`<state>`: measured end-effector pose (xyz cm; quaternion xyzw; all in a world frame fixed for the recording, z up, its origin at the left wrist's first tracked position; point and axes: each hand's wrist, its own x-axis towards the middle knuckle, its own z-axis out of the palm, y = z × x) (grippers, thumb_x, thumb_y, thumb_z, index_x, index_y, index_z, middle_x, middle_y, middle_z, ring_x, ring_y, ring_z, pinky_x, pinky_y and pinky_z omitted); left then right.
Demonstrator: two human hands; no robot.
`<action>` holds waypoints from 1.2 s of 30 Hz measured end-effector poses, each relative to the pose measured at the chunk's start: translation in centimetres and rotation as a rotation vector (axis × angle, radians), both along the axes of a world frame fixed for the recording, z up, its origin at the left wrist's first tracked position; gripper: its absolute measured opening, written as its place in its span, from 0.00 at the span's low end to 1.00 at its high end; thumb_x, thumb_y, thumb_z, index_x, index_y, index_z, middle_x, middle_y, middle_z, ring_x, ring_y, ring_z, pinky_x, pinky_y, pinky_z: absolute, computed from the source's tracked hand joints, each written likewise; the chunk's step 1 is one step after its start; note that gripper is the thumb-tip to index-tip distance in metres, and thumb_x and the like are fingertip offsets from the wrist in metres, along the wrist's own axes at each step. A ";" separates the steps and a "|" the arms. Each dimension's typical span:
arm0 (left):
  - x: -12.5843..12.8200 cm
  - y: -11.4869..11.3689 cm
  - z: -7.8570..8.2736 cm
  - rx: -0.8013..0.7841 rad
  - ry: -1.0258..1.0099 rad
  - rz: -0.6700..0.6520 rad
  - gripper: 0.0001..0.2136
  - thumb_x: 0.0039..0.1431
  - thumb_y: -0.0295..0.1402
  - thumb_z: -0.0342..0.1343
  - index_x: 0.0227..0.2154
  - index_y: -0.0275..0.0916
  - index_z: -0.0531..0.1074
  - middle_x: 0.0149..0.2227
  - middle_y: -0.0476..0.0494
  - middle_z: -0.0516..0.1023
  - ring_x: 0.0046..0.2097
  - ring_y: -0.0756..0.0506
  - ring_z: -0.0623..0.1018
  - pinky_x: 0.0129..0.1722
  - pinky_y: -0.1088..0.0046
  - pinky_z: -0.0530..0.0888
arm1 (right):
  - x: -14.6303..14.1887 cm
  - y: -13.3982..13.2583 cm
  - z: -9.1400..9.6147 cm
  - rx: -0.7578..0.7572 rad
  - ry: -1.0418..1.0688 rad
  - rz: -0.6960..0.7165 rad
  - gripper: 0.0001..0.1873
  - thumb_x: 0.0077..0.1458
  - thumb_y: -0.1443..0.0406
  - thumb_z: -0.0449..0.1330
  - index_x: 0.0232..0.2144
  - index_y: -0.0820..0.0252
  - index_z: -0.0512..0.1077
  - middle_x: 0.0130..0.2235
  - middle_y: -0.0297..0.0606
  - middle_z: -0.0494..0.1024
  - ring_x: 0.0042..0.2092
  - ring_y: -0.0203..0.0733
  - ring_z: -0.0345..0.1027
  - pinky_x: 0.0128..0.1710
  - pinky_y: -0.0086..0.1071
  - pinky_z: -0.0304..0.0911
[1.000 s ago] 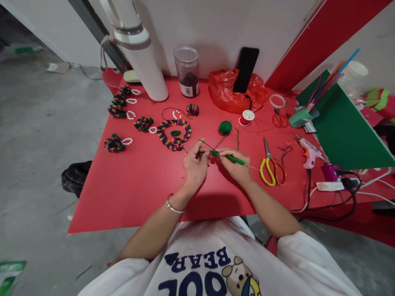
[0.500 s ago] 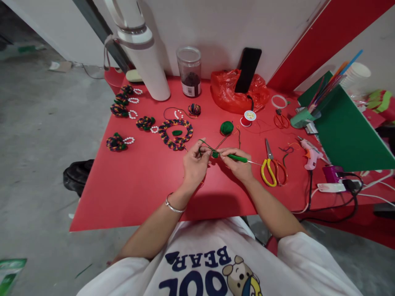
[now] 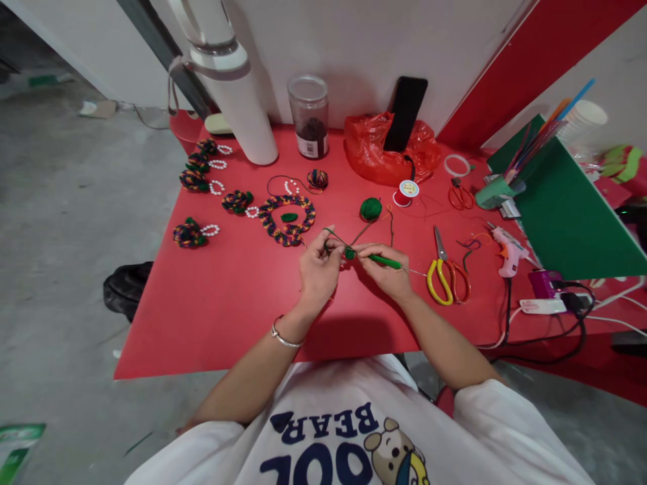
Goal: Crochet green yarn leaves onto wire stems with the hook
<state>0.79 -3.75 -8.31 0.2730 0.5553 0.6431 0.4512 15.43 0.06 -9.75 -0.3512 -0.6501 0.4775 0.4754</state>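
Note:
My left hand (image 3: 321,269) is closed on a small green crochet piece (image 3: 350,254), with green yarn looped over its raised finger. In my right hand (image 3: 385,271) is a crochet hook (image 3: 387,261) with a green handle; its working tip meets the piece between both hands, and a thin metal end sticks out to the right. A strand runs from the piece up to a green yarn ball (image 3: 371,209). Left of the hands lies a curved multicoloured crocheted strip (image 3: 263,225) around a small green leaf-shaped piece (image 3: 290,217).
Several multicoloured bundles (image 3: 190,233) with bead loops lie at left. Behind stand a white bottle (image 3: 237,101), a jar (image 3: 309,128) and a phone (image 3: 406,113) on a red bag (image 3: 366,151). Yellow-handled scissors (image 3: 439,279), a thread spool (image 3: 404,195) and a pink glue gun (image 3: 511,256) lie at right.
My right hand and the crochet hook have shifted slightly left, towards the left hand. The left hand keeps its hold on the green piece.

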 end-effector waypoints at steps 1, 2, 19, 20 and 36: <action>0.0 0.0 0.0 0.011 0.017 0.004 0.23 0.50 0.30 0.64 0.52 0.37 0.76 0.29 0.52 0.75 0.26 0.53 0.74 0.26 0.78 0.75 | 0.0 0.0 0.0 0.010 0.001 0.002 0.04 0.58 0.61 0.67 0.31 0.51 0.80 0.40 0.37 0.87 0.42 0.43 0.82 0.48 0.40 0.76; 0.1 0.0 0.0 0.021 0.026 0.005 0.23 0.51 0.30 0.64 0.52 0.37 0.76 0.29 0.52 0.75 0.27 0.53 0.74 0.27 0.78 0.75 | 0.0 0.0 0.0 0.018 0.003 0.000 0.04 0.58 0.61 0.67 0.31 0.51 0.80 0.40 0.37 0.87 0.43 0.43 0.82 0.48 0.40 0.76; -0.5 0.1 0.1 -0.007 -0.057 -0.141 0.28 0.47 0.30 0.65 0.55 0.37 0.74 0.34 0.48 0.79 0.26 0.53 0.74 0.22 0.80 0.71 | 0.7 0.5 -0.4 -0.025 0.025 -0.038 0.04 0.58 0.60 0.67 0.32 0.53 0.79 0.42 0.37 0.87 0.44 0.42 0.82 0.47 0.38 0.77; -0.5 0.1 0.0 0.000 -0.052 -0.136 0.28 0.47 0.30 0.65 0.55 0.37 0.74 0.34 0.48 0.79 0.27 0.53 0.74 0.22 0.80 0.71 | 0.7 0.5 -0.4 -0.023 0.031 -0.036 0.04 0.58 0.61 0.67 0.32 0.53 0.79 0.42 0.37 0.87 0.44 0.42 0.82 0.47 0.38 0.77; -0.7 0.1 0.0 -0.005 -0.051 -0.134 0.28 0.49 0.31 0.65 0.56 0.36 0.74 0.31 0.50 0.77 0.25 0.53 0.74 0.21 0.79 0.72 | 1.0 0.6 -0.1 -0.111 0.065 0.043 0.06 0.55 0.59 0.70 0.32 0.53 0.79 0.41 0.37 0.87 0.43 0.43 0.83 0.48 0.40 0.77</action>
